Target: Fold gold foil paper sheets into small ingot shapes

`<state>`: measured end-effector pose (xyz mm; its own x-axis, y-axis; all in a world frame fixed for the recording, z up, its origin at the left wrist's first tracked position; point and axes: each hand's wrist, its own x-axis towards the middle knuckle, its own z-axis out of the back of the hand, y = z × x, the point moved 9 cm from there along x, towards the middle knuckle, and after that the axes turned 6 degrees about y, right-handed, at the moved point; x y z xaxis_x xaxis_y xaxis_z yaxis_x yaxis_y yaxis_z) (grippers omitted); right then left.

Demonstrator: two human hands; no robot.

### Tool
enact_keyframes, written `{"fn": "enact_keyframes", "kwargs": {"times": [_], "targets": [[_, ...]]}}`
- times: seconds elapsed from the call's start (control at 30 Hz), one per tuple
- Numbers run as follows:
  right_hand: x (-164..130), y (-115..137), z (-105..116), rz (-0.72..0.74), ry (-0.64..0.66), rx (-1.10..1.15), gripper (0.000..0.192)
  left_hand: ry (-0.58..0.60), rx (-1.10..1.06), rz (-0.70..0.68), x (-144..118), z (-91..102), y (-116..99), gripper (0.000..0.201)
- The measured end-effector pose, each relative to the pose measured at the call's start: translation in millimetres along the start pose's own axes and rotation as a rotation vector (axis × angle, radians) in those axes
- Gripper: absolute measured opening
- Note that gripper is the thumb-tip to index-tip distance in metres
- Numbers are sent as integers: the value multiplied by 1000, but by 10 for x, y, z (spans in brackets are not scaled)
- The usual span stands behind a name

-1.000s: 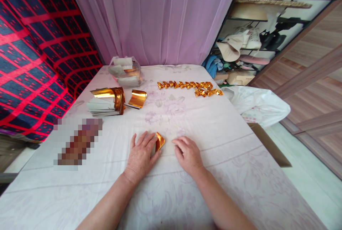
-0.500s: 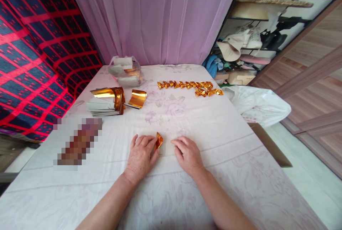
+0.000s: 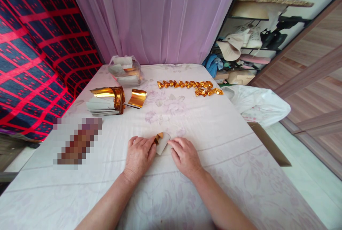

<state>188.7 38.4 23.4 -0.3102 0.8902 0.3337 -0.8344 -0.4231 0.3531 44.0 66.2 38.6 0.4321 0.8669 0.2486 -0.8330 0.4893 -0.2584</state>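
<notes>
A sheet of gold foil paper [image 3: 164,144], partly folded, lies between my hands near the middle of the table. Its pale grey side faces up on the right, and gold shows at the left and top. My left hand [image 3: 138,155] grips the paper's left side, thumb and fingertips closed against it. On the other side, my right hand [image 3: 185,155] has its fingertips pinched at the paper's right edge. Part of the paper is hidden under the left fingers.
A stack of gold foil sheets [image 3: 104,106] stands at left, beside one loose curled sheet [image 3: 138,98]. Behind them is a clear bag [image 3: 125,77] of more sheets. Folded gold foil pieces [image 3: 184,84] form a row at back right. A white plastic bag [image 3: 262,103] hangs by the right edge.
The small gold piece in my left hand now shows an opened-out grey flap on its right. My right fingertips have moved slightly left and touch that flap.
</notes>
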Motion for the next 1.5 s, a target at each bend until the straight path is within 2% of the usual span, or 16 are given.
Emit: {"fn": "enact_keyframes", "kwargs": {"times": [0.13, 0.37, 0.63, 0.87, 1.27, 1.5], "targets": [[2, 18, -8, 9, 11, -3, 31, -21, 6, 15, -6, 3, 30, 31], [7, 29, 9, 8, 10, -3, 31, -47, -47, 17, -25, -28, 48, 51], [-4, 95, 61, 40, -44, 3, 32, 15, -89, -20, -16, -31, -23, 31], [22, 171, 9, 33, 34, -47, 41, 39, -65, -24, -17, -51, -52, 30], [36, 223, 2, 58, 46, -63, 48, 70, -86, -23, -3, -34, -117, 26], [45, 223, -39, 60, 65, -38, 48, 102, -56, -11, 1, -84, -109, 16]]}}
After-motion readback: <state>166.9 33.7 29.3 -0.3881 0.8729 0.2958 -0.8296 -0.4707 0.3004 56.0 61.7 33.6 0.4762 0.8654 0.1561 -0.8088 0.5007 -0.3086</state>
